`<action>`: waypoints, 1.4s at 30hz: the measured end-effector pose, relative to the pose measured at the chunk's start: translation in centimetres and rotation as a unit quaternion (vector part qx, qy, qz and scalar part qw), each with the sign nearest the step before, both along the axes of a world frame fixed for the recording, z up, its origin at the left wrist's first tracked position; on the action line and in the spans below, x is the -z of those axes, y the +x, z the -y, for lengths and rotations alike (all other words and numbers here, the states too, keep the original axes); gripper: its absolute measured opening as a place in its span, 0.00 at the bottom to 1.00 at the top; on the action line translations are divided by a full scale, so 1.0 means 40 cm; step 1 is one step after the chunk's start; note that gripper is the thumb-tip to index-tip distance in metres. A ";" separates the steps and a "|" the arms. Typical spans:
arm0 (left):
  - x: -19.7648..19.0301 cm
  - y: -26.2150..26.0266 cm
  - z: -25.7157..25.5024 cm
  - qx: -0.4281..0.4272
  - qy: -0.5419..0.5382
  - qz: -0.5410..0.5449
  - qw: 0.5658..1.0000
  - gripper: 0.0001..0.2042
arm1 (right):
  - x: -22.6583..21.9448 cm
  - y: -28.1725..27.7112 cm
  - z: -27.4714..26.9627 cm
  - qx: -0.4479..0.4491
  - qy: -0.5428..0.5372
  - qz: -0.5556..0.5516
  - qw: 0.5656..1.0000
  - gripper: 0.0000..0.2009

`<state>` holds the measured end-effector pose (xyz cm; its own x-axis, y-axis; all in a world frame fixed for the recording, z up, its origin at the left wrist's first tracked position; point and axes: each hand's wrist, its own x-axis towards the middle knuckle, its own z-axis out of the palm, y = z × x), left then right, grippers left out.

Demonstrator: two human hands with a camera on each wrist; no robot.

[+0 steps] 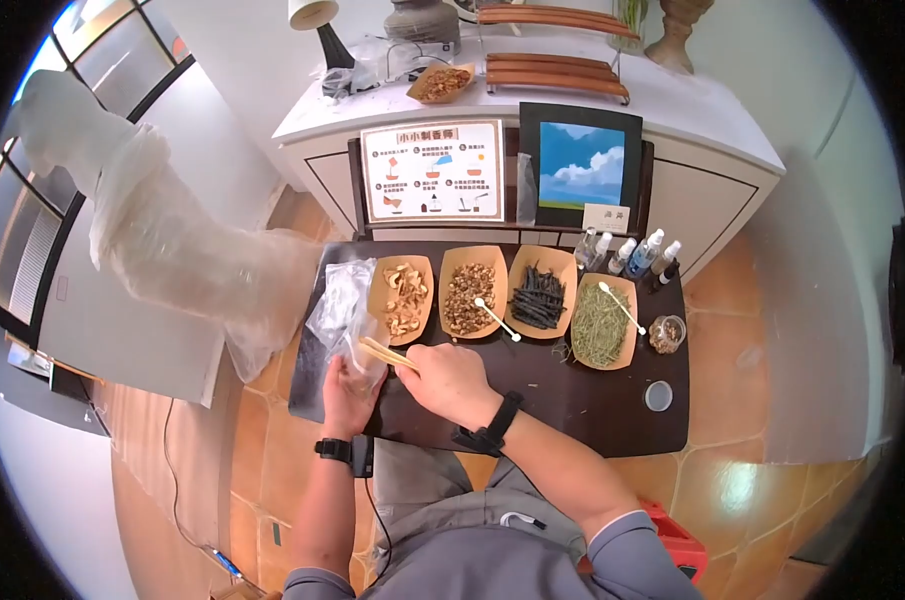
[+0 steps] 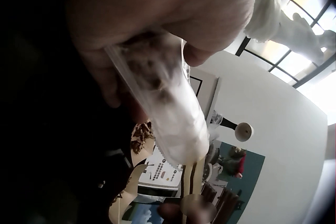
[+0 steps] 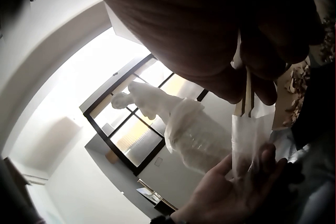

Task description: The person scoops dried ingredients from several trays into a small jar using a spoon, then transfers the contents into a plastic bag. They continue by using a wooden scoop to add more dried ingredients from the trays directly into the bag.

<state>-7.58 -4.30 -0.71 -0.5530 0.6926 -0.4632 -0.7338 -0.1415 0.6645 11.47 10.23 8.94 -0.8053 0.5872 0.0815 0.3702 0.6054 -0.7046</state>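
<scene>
- Head view: apparently filling the clear bag [image 2: 176,119], gripped in the left hand's [image 1: 348,398] fingers near the leftmost tray [image 1: 376,297].
- Pinching wooden tongs [image 1: 392,354] in the right hand [image 1: 454,380], tips at the bag's mouth.
- Probably calls next for parting the tongs.
- Counted: one held bag, one pair of tongs, four table [image 1: 442,428] trays [image 1: 472,254], two white spoons [image 1: 497,320].

Bag [image 2: 178,124] interior blurred, poster [image 1: 432,172] captions too small, red object [image 1: 677,542] half-hidden

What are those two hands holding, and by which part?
The left hand grips a clear bag below its mouth; the right hand holds a wooden tool back from its two tips.
</scene>
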 end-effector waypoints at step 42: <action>0.051 -0.029 -0.020 0.043 0.092 0.044 0.994 0.23 | -0.046 0.066 0.083 0.151 -0.002 -0.001 0.989 0.15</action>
